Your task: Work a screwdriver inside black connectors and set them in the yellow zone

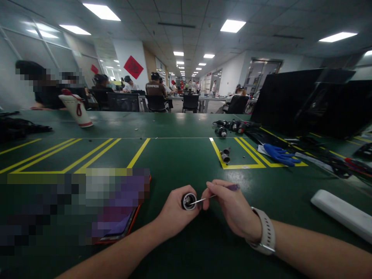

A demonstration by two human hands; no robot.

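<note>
The left hand [176,213] is wrapped around one short black cylinder with a silver rim [189,201], hollow end facing the wearer; to its right, the right hand [232,207] pinches one slim purple-handled metal tool [201,200], its shaft slanting down-left into the cylinder's mouth. Beyond, two grey metal cylindrical fittings [225,157] lie within a yellow-tape outline [242,167], left of one blue fabric glove [278,154].

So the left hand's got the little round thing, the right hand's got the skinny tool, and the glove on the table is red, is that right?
Not quite: the head view shows that the glove is blue, not red. The rest is right: the left hand holds the little round thing, and the right hand holds the skinny tool.
</note>
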